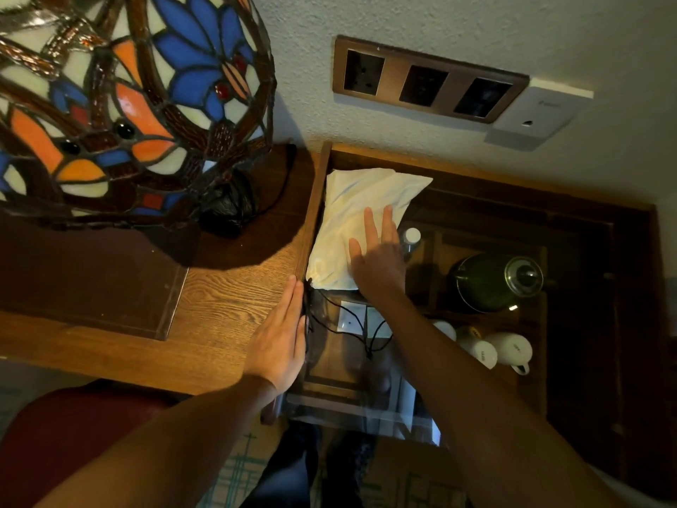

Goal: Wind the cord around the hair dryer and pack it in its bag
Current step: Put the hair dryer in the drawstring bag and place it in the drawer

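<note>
My right grip [373,247] flat, fingers straight, on white cloth drawstring bag [361,199] in wooden drawer [315,214] far-left corner; left grip [282,331] flat, holding nothing, on surface [227,298] edge. Press bag level, tuck black drawstring [348,330] inside.

I see the white cloth bag [361,199] lying bulging and slightly tilted just right of frame centre, its black drawstring [344,324] trailing loose from its lower end toward the bottom.

Right hand [377,251] flat on white bag [351,210]
</note>
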